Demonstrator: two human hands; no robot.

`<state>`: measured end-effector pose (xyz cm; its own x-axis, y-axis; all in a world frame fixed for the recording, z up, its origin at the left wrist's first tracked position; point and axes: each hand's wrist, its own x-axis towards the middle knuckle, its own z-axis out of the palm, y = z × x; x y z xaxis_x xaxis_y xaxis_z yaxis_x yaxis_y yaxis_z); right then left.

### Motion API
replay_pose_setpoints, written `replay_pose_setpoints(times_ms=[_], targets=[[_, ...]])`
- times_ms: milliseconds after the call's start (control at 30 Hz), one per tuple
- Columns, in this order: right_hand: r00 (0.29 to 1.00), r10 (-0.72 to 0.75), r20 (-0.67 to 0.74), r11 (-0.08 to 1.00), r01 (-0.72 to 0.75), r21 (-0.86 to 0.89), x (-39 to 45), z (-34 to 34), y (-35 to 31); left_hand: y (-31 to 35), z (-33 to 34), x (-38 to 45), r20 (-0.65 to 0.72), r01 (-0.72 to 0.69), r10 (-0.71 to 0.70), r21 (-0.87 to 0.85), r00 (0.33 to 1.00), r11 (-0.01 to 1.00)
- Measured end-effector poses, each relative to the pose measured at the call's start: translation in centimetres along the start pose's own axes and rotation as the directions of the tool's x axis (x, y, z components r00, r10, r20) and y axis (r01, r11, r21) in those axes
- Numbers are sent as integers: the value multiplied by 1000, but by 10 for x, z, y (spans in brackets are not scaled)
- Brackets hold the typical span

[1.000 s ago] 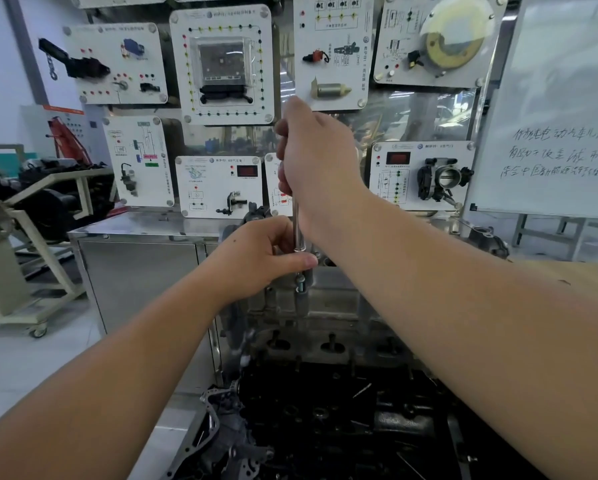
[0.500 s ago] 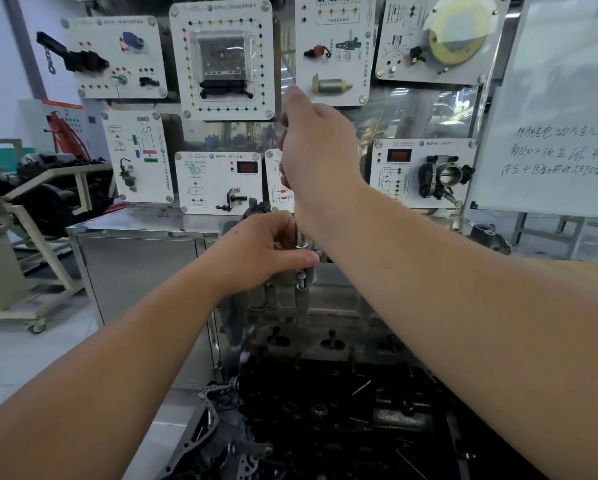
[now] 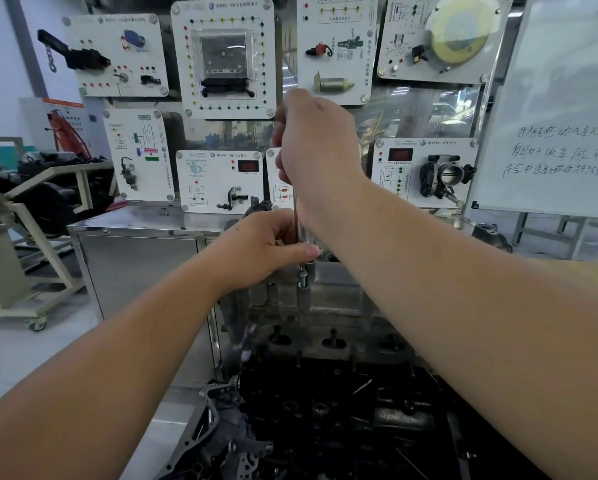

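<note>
Head-worn wide-angle view, looking forward and slightly down.
Both forearms run in from the lower corners to the left hand [image 3: 256, 252] and right hand [image 3: 320, 150] at centre, close up; the engine [image 3: 325, 410] fills the bottom edge, the training panels [image 3: 218, 174] the top.

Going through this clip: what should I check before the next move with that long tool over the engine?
1. Right hand grips the top of the tool: ok.
2. Left hand pinches the tool low down, steadying it: ok.
3. Tool roughly upright: ok.
4. Tip seated on a fastener in the engine block: cannot tell, too small and partly behind the thumb.
</note>
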<state>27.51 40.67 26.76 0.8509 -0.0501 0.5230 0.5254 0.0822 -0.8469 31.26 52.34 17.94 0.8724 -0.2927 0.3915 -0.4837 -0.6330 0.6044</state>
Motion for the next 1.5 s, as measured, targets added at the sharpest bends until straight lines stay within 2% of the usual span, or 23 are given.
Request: replay_pose_setpoints(times_ms=[67,200,300,467,533,867,1100,1200,1333,1433,1500], targets=[[1000,-13,4,999,13,33,-1,3,0,1,-2,-1,16,-13,14,-13,1000,1000],[999,-40,-38,999,39,-17,2,4,1,5,-3,3,57,-15,19,-64,998,998],[998,-32,-58,998,29,-53,8,0,2,4,-2,6,69,2,0,-37,998,999],[989,-33,146,999,36,-18,9,-1,7,0,-9,6,75,23,-13,-133,997,991],[986,-38,163,999,40,-13,9,0,8,1,-9,6,89,26,-13,-143,996,989],[989,-63,133,998,59,35,9,-2,12,1,-5,2,-42,-19,17,-40,999,999],[988,-156,11,984,155,86,12,-13,17,-2,2,2,19,-71,73,-98,997,993],[997,-73,13,987,71,141,15,-20,14,0,4,1,73,-33,51,-228,996,973],[992,74,104,983,-90,158,17,-22,11,0,2,1,76,-34,56,-269,996,963],[978,62,200,985,-92,145,14,-17,12,-1,1,1,36,-67,79,-253,996,965],[972,13,236,993,-40,110,11,-12,14,-2,1,1,-2,-86,87,-189,996,978]])
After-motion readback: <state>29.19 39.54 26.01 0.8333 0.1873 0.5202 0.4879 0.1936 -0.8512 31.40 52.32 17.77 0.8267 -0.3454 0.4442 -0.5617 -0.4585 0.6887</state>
